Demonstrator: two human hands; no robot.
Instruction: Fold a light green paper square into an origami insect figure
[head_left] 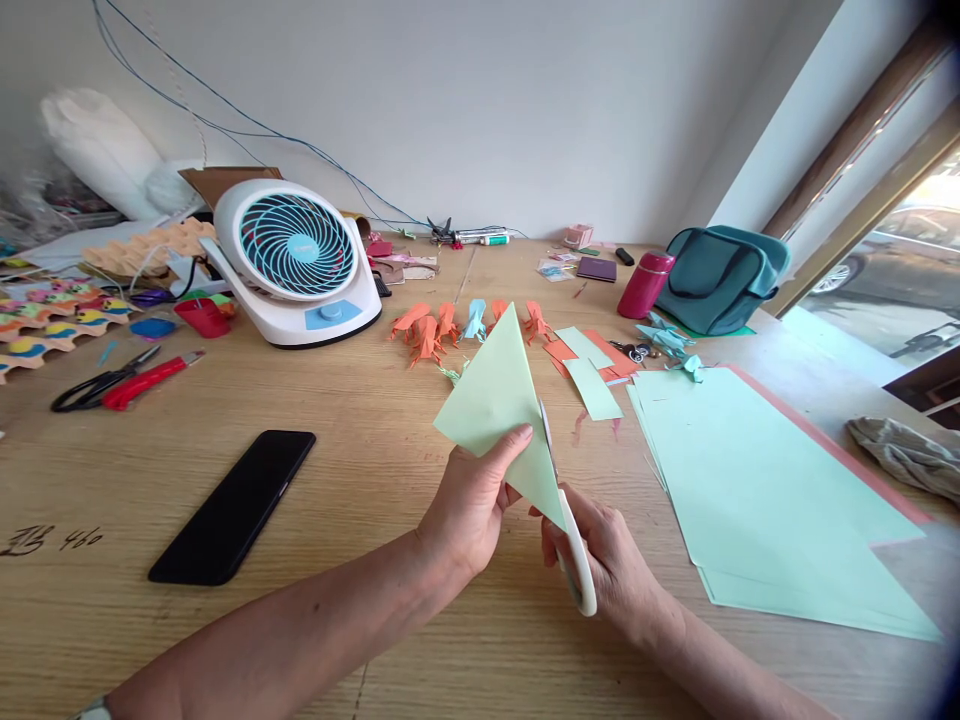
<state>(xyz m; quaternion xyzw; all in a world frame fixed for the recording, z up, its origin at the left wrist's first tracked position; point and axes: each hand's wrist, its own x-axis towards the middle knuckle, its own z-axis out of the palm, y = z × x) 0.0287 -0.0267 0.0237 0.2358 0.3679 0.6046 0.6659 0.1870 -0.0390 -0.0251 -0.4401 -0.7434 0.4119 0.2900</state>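
Note:
My left hand [472, 500] pinches a pale green sheet of paper [495, 385] folded into a triangle, thumb on top and fingers beneath. The paper is held up above the table with one corner pointing away from me. In my right hand [611, 560] is a pair of white-handled scissors [577, 560], its fingers around the handles. The blades lie along the right edge of the triangle; whether they are cutting into it I cannot tell. Behind the paper stand several folded orange paper figures [426, 338] and a light blue one [475, 318].
A stack of pale green sheets [765, 480] lies at the right, with green and orange strips [592, 385] beside it. On the left are a black phone [234, 505], red-handled pliers [150, 380], black scissors [105, 385] and a fan [296, 250]. A pink bottle [645, 285] and teal bag [720, 280] stand at the back right.

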